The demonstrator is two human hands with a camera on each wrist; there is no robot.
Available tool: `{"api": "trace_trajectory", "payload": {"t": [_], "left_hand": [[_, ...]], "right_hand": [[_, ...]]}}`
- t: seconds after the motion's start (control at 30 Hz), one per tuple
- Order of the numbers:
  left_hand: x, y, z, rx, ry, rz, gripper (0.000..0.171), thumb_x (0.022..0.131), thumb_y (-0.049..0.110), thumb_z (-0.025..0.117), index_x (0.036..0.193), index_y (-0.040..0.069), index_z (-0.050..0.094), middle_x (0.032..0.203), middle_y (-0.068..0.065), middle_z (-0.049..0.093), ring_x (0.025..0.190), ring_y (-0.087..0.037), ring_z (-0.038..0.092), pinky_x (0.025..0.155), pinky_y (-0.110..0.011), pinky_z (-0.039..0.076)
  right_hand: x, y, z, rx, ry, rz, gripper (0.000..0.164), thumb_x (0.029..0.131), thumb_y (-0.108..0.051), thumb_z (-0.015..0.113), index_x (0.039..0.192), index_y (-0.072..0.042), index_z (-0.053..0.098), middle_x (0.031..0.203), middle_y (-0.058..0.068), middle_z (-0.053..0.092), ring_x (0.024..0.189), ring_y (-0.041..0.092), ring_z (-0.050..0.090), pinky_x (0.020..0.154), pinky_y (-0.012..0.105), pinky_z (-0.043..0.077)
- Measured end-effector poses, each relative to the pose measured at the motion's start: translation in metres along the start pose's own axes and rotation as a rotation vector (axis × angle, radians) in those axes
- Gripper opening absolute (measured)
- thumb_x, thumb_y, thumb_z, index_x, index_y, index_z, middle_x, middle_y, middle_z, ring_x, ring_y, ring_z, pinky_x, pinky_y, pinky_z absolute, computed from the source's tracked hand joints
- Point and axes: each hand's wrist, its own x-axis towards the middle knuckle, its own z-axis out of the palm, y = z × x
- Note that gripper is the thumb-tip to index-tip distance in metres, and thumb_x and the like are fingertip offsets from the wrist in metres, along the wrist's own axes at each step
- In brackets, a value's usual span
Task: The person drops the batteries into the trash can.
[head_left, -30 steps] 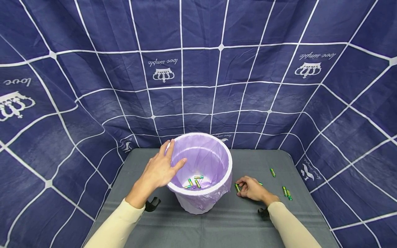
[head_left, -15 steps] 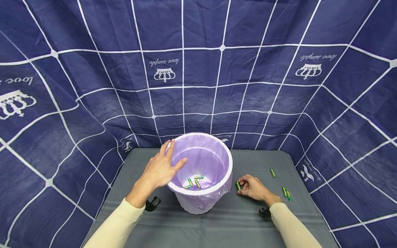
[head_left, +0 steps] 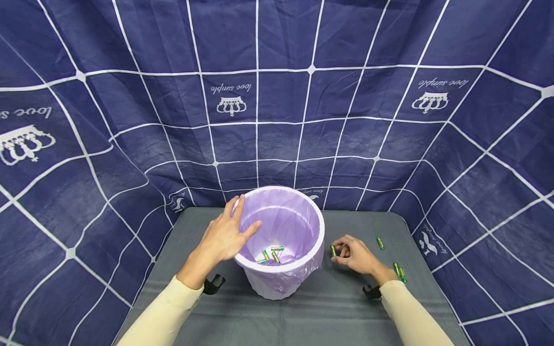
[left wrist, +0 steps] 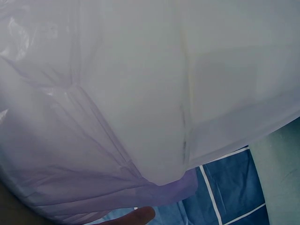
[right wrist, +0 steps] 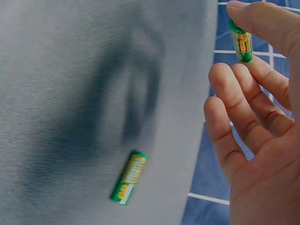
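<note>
A white bin (head_left: 268,283) with a purple liner (head_left: 277,206) stands on the grey table. My left hand (head_left: 220,235) rests on its left rim, fingers spread and fairly straight, the thumb reaching over the opening. Several green-and-gold batteries (head_left: 275,257) lie at the bottom of the bin. To the right of the bin, my right hand (head_left: 357,254) pinches a battery (right wrist: 242,43) between thumb and index finger. This battery is raised above the table, and the other fingers are loosely bent. Another battery (right wrist: 129,177) lies on the cloth below in the right wrist view.
On the right side of the grey table (head_left: 329,317) lie a single battery (head_left: 380,243) and, nearer, a pair of batteries (head_left: 400,272) side by side. A blue curtain (head_left: 277,139) with white lines encloses the table at the back and sides.
My right hand has closed its pinch on the battery and lifted it slightly off the table, moving a little away from me. My left hand has stayed on the bin rim.
</note>
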Motion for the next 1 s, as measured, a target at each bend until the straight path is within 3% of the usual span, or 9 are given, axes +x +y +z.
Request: {"api": "trace_trajectory", "payload": {"t": [0.3, 0.5, 0.77, 1.0], "left_hand": [[0.000, -0.001, 0.000, -0.010, 0.001, 0.000, 0.101, 0.115, 0.071, 0.056, 0.188, 0.011, 0.021, 0.193, -0.019, 0.026, 0.148, -0.064, 0.064, 0.124, -0.082, 0.046], [0.000, -0.002, 0.002, -0.013, 0.000, 0.001, 0.100, 0.115, 0.071, 0.055, 0.188, 0.011, 0.021, 0.193, -0.019, 0.026, 0.147, -0.065, 0.064, 0.124, -0.082, 0.046], [-0.002, -0.002, 0.001, -0.020, 0.004, -0.004, 0.102, 0.114, 0.073, 0.055, 0.188, 0.012, 0.022, 0.193, -0.018, 0.026, 0.146, -0.066, 0.065, 0.124, -0.081, 0.046], [-0.002, -0.002, 0.001, -0.023, 0.015, 0.003, 0.102, 0.114, 0.073, 0.056, 0.187, 0.010, 0.024, 0.192, -0.019, 0.029, 0.145, -0.065, 0.066, 0.123, -0.080, 0.048]], "right_hand": [[0.012, -0.024, -0.018, -0.056, 0.043, -0.005, 0.042, 0.092, -0.022, 0.102, 0.127, -0.009, 0.082, 0.112, 0.002, 0.079, 0.084, 0.004, 0.071, 0.081, 0.027, 0.061], [0.019, -0.043, -0.034, -0.062, 0.070, -0.018, 0.043, 0.095, -0.025, 0.101, 0.130, -0.010, 0.082, 0.116, 0.003, 0.079, 0.087, 0.001, 0.072, 0.087, 0.031, 0.065], [0.034, -0.066, -0.058, -0.095, 0.156, -0.108, 0.042, 0.093, -0.016, 0.101, 0.129, -0.009, 0.082, 0.116, 0.010, 0.081, 0.089, 0.014, 0.078, 0.087, 0.037, 0.069], [0.048, -0.085, -0.081, -0.125, 0.227, -0.163, 0.044, 0.092, -0.017, 0.102, 0.131, -0.009, 0.083, 0.112, 0.001, 0.080, 0.089, 0.016, 0.080, 0.088, 0.035, 0.068]]}}
